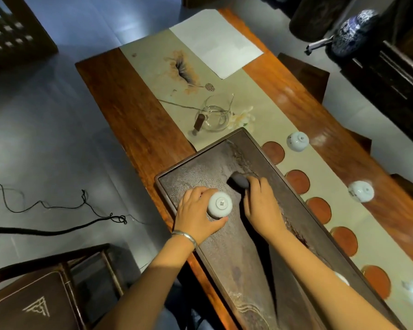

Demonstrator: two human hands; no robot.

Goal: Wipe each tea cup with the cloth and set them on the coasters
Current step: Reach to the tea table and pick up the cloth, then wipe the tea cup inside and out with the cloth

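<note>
Pale blue-white porcelain tea cup (219, 204), upturned so its foot ring faces up, sits in the left hand (197, 213), fingers and thumb curled round it over the dark wooden tea tray (200, 167). Right hand (262, 208) pinches a small dark cloth (239, 181) just beside it. Round reddish-brown coasters (297, 181) line the tray's far edge; two more inverted cups (297, 141) sit beyond them.

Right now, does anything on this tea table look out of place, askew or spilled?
No spill or damage shows. The two white porcelain tea cups sit upside down on the beige runner, beside rather than on the round reddish-brown coasters. The coasters in view are bare.
</note>
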